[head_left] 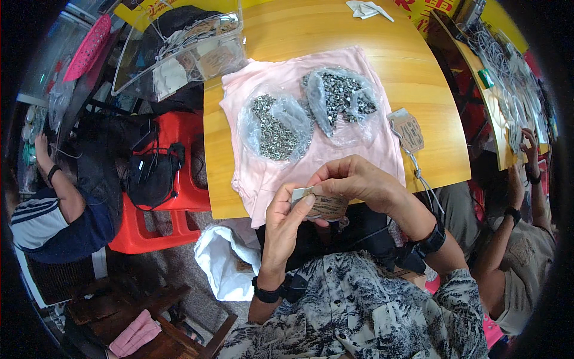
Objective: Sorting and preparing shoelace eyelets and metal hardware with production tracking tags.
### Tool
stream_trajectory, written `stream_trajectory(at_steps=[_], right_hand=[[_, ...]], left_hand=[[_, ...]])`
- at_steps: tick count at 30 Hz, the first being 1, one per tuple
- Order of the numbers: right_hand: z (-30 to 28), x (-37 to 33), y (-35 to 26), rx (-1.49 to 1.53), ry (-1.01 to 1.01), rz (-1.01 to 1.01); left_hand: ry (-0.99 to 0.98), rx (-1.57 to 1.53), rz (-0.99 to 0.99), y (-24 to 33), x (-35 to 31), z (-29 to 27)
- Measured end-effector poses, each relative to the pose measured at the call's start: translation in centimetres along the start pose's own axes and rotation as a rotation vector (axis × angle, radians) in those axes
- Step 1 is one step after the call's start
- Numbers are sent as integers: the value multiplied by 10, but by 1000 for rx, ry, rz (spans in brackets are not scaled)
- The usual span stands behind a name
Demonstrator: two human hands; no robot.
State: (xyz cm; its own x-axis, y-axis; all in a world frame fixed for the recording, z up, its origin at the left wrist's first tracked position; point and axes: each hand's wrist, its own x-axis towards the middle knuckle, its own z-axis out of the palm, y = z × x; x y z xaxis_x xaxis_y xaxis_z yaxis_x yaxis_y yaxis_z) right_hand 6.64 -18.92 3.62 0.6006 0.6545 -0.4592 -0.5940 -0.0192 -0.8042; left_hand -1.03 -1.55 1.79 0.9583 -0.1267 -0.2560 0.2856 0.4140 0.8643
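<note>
In front of my body, my left hand grips a brown printed cardboard tag with a pale upper end, its thumb lying on the tag's face. Over the tag's top edge, my right hand is closed in a pinch; whatever sits between those fingertips is too small to make out. Just beyond my hands, a pink cloth covers part of the table. On it lie a clear plastic bag of small silvery metal rings and another bag of small metal fasteners, darker and mixed.
Strung tags lie at the right side of the wooden table. A clear bin of tags stands at the far left. Left are a red stool and a white sack. Co-workers sit on both sides.
</note>
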Motion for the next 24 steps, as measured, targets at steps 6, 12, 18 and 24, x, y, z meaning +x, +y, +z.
stream_trajectory(at_steps=[6,12,18,24], right_hand=[[4,-6,-3,-15,-39,-88],[-7,-17,3,-238,256,-309],[8,-42,24,-98,228,-236],[1,-51,6,-293,398,-301]], left_hand=[[12,47,43,0,-2,2],[90,-98,90,3,-1,1],[124,-186,92,1,-1,11],[124,57,105,-1,-3,14]])
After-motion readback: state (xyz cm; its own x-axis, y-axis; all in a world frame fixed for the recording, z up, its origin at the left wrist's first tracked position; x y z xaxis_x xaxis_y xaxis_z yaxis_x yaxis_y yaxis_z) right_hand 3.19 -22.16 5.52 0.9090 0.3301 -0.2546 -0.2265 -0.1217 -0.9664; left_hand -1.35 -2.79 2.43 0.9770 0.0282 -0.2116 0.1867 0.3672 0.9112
